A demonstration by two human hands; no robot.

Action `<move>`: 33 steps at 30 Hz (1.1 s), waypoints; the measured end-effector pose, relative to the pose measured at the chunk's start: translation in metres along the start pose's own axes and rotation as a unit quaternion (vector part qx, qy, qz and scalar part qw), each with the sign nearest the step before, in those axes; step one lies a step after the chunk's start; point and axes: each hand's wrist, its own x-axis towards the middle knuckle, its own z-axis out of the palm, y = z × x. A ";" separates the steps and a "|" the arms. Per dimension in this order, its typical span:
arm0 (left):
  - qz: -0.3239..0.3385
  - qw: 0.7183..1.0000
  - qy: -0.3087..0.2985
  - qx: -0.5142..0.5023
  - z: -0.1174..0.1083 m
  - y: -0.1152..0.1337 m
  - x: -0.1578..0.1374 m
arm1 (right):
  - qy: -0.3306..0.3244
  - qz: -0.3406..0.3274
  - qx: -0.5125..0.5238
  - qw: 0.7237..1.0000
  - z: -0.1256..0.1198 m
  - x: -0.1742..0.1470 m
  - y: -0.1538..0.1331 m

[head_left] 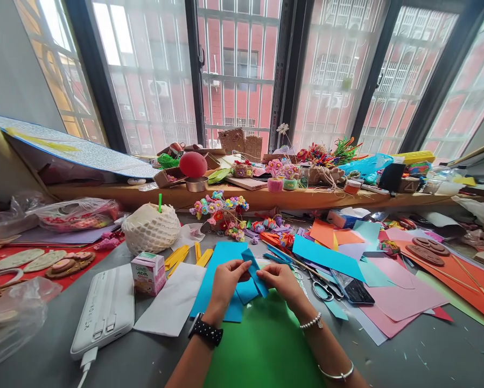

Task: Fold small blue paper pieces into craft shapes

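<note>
A folded strip of blue paper (254, 274) is held up between my two hands, tilted, over the front middle of the table. My left hand (230, 276) pinches its left edge near the top, thumb and fingers pressed together. On the other edge, my right hand (281, 277) grips the strip between thumb and fingers. Underneath lies a larger blue paper sheet (221, 264), partly covered by my left hand. A green sheet (253, 345) spreads below my wrists. Scissors (322, 290) rest on the table just right of my right hand.
A white power bank (104, 307) with a cable stands left, beside a small pink carton (148, 274) and a net-wrapped coconut (152, 229). To the right lie a phone (352, 288) and pink paper (403, 291). Craft flowers (221, 210) stand in front of the cluttered windowsill (306, 198).
</note>
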 end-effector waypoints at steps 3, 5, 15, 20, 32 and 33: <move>0.004 1.000 -0.006 -0.004 0.000 0.000 0.000 | 0.013 -0.005 -0.009 1.000 0.000 0.000 0.000; 0.000 1.000 -0.007 -0.005 0.001 0.000 0.000 | 0.019 -0.007 -0.018 1.000 0.000 0.001 0.000; -0.012 1.000 0.005 -0.029 0.003 0.003 -0.003 | 0.043 -0.033 -0.055 0.997 0.001 0.000 -0.002; 0.005 0.999 0.024 -0.039 0.003 0.003 -0.003 | 0.028 -0.029 -0.030 0.999 0.002 0.000 -0.001; 0.098 0.980 -0.074 0.155 -0.011 0.007 0.003 | -0.007 -0.109 -0.189 0.976 -0.007 -0.001 -0.004; 0.125 0.967 -0.077 0.208 -0.014 0.008 0.002 | -0.010 -0.120 -0.211 0.970 -0.008 -0.001 -0.005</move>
